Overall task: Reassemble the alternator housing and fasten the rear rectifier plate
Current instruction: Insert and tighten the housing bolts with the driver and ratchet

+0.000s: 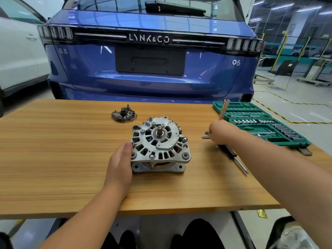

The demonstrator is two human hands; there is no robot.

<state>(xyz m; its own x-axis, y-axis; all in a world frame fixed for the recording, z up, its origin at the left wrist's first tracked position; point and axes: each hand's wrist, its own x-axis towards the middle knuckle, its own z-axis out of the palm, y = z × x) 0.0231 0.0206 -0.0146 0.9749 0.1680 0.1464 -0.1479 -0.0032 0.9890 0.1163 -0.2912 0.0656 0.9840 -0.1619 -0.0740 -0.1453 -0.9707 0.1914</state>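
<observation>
The grey cast alternator housing stands on the wooden table with its shaft end up. My left hand rests against its left side, thumb up by the rim. The dark rectifier plate lies apart, behind and to the left of the housing. My right hand is to the right of the housing and grips a long silver socket tool that points upward. Loose bolts lie just left of that hand.
A green socket set case lies open at the table's right rear. A black-handled driver with a steel shank lies under my right forearm. A blue car stands right behind the table, a white car at left.
</observation>
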